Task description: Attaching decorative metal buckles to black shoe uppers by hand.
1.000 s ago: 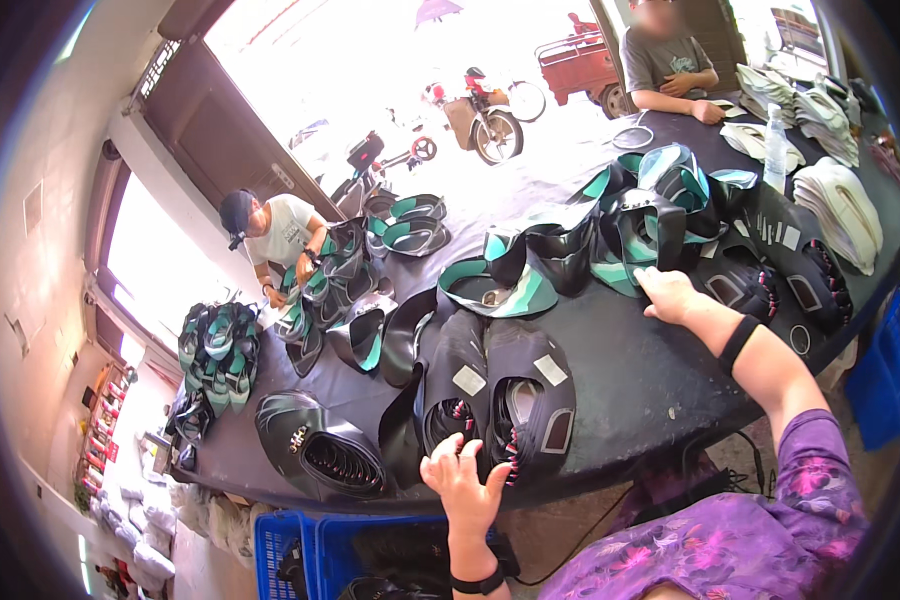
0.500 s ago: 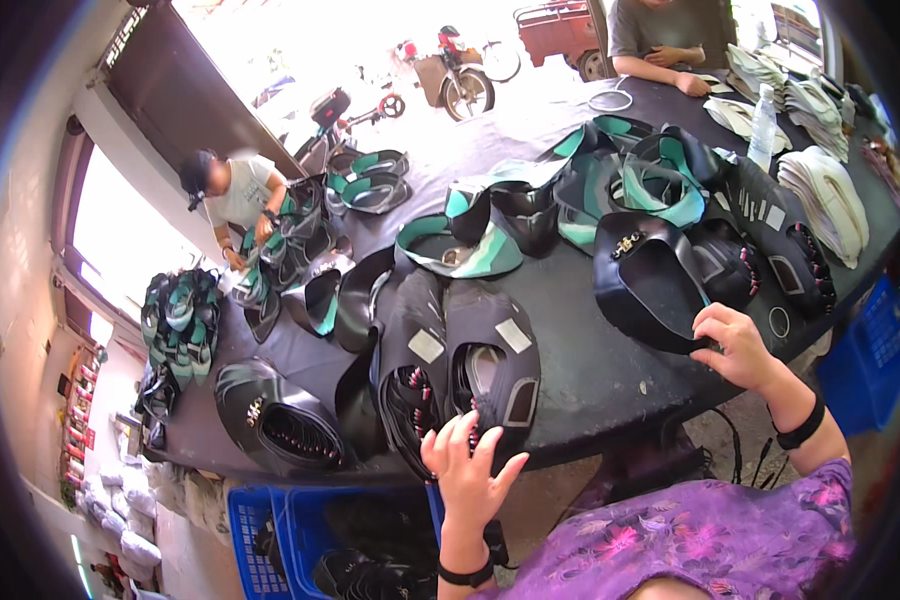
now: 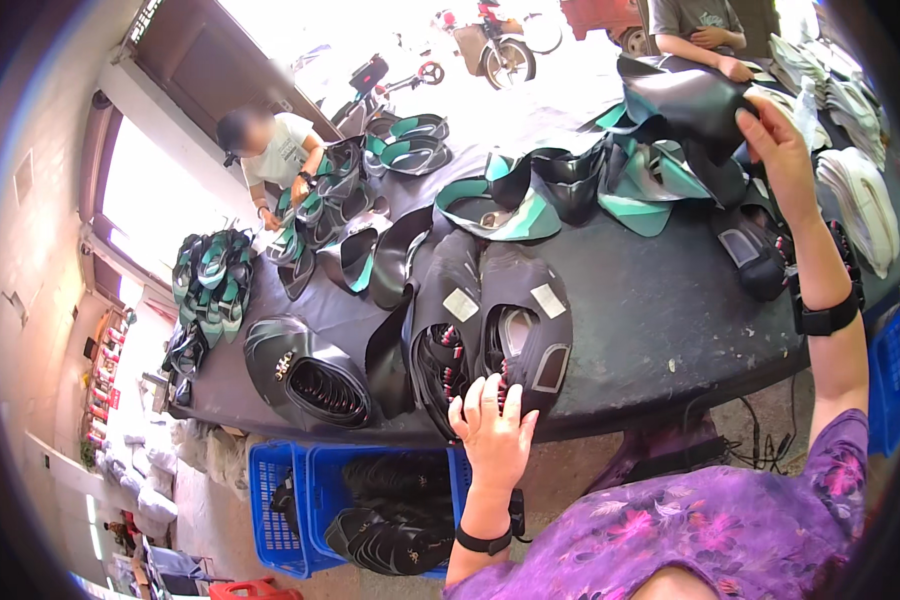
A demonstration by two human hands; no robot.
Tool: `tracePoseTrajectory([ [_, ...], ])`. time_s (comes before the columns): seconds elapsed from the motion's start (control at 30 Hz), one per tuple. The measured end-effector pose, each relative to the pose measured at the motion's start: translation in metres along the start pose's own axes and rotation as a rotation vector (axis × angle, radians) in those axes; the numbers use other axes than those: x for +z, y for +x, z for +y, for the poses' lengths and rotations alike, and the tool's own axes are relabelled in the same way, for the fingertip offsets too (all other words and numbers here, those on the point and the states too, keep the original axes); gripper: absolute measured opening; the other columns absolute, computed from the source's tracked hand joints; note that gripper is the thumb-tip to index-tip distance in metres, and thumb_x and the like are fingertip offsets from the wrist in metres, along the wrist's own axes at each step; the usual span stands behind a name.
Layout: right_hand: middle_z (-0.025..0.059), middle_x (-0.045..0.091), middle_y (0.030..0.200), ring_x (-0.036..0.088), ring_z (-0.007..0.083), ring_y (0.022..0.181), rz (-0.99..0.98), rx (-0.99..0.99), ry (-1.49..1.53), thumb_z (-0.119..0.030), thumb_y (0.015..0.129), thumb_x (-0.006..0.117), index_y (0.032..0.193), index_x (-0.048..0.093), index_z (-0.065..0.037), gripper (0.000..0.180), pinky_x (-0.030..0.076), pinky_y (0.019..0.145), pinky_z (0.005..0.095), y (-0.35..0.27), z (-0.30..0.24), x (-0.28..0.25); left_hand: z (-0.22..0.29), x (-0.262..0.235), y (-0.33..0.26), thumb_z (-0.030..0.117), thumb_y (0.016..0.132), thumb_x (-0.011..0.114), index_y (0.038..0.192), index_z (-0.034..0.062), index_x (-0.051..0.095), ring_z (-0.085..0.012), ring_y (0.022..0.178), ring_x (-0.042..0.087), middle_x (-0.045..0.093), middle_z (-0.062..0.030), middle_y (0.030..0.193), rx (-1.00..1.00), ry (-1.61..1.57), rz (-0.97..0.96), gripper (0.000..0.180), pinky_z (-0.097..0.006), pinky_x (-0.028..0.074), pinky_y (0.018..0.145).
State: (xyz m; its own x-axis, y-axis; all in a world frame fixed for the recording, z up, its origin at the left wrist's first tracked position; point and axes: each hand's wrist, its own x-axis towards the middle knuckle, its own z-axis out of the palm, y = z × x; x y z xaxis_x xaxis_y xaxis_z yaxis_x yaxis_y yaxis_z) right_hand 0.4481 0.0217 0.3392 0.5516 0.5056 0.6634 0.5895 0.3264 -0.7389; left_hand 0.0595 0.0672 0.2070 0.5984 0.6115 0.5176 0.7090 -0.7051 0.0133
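Glossy black moulded shell point(image 3: 685, 100), right hand point(image 3: 778, 145)

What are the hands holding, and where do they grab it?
The right hand holds a black shoe upper lifted off the table, pinched at its right edge. The left hand holds nothing; its fingers rest on the near edge of a flat black upper.

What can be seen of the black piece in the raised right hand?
The black piece is a curved, glossy, rubbery-looking sheet with a teal edge. The right hand pinches its right corner and holds it lifted above the dark table, over the black-and-teal pile. Whether it touches that pile cannot be told.
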Motion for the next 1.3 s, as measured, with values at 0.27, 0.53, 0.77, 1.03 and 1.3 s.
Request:
tracePoseTrajectory([
  [0.27,-0.0046,0.052,0.074,0.049,0.0038,0.066,-0.312,0.288,-0.01,-0.026,0.082,0.061,0.114,0.047,-0.006,0.041,0.037,0.057,0.0181,0.011,0.032,0.011,-0.027,-0.004,-0.015,0.03,0.06,0.074,0.086,0.0112,0.06,-0.0275,0.104,0.041,0.049,-0.0076,0.105,-0.096,-0.085,0.138,0.035,-0.04,0.028,0.088],
  [0.53,-0.0032,0.056,0.093,0.052,0.0038,0.082,-0.033,-0.076,0.326,-0.025,0.086,0.056,0.116,0.051,-0.007,0.036,0.04,0.073,0.0169,0.074,0.011,0.015,-0.033,-0.001,-0.01,0.017,0.056,0.074,0.075,0.01,0.062,-0.0301,0.108,0.039,0.05,-0.0072,0.106,-0.072,-0.189,0.066,0.023,-0.039,0.029,0.09],
  [0.77,-0.003,0.06,0.087,0.055,0.0021,0.073,-0.079,0.158,0.506,-0.026,0.082,0.061,0.104,0.055,-0.007,0.03,0.041,0.061,0.0154,0.067,0.05,-0.012,-0.067,-0.034,0.036,0.013,0.066,0.07,0.08,0.0049,0.057,-0.0243,0.102,0.046,0.053,-0.0106,0.102,0.105,-0.773,0.036,0.021,-0.035,0.036,0.088],
  [1.03,-0.0094,0.053,0.073,0.041,-0.0021,0.056,-0.003,0.158,0.474,-0.027,0.081,0.063,0.099,0.057,-0.009,0.026,0.03,0.049,0.0128,0.065,0.028,-0.002,-0.084,-0.032,0.119,0.013,0.085,0.056,0.094,0.0033,0.055,-0.0068,0.08,0.047,0.054,0.0013,0.085,-0.289,-1.307,-0.009,0.013,-0.02,0.035,0.075],
  [1.3,-0.008,0.053,0.079,0.043,-0.0007,0.069,-0.321,0.184,0.13,-0.023,0.081,0.062,0.098,0.054,-0.01,0.023,0.032,0.059,0.016,0.017,0.017,0.019,-0.093,-0.053,0.193,0.013,0.088,0.051,0.086,0.0069,0.055,-0.0066,0.075,0.048,0.053,0.0025,0.081,-0.291,-1.61,0.144,0.008,-0.02,0.037,0.069],
])
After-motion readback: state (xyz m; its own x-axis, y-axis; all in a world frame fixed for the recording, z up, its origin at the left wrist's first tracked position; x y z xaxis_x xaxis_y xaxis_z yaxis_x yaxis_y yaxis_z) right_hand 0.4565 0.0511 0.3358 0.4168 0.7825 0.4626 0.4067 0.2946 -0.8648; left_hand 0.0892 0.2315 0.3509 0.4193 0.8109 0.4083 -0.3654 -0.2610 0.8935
